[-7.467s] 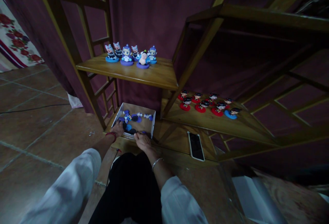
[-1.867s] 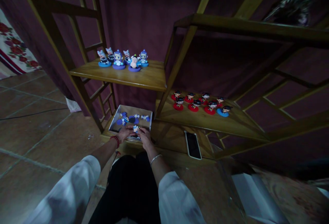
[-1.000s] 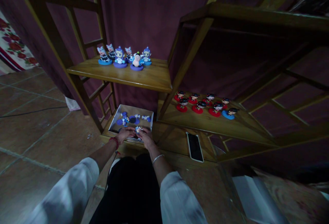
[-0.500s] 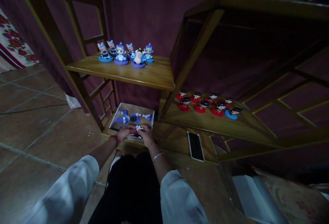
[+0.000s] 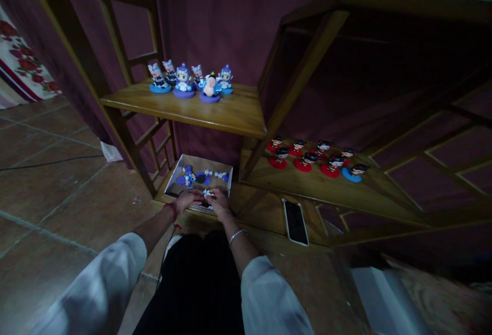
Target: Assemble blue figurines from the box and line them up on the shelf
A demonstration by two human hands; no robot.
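Low over the front of a shallow white box (image 5: 173, 177), my two hands come together around a small white, black and blue figurine (image 5: 208, 192). My right hand (image 5: 219, 203) pinches it from the right, thumb and fingers closed on it. From the other side, my left hand (image 5: 189, 199) has its fingers curled in, with the tips against the figurine; its far fingers are partly hidden. Inside the box lie several blue-and-white figurine parts (image 5: 220, 175) and round purple bases (image 5: 203, 178).
Above the box, a wooden shelf (image 5: 215, 115) bears several figurines (image 5: 183, 79) on blue and purple bases. To the right, more figurines (image 5: 307, 160) stand on red bases, one on blue. A phone (image 5: 295, 222) lies on the lower board. A white box-like object (image 5: 378, 294) is at lower right.
The view has shifted slightly, so the shelves and figurines sit a little farther right. Both hands stay over the box with the figurine between them.
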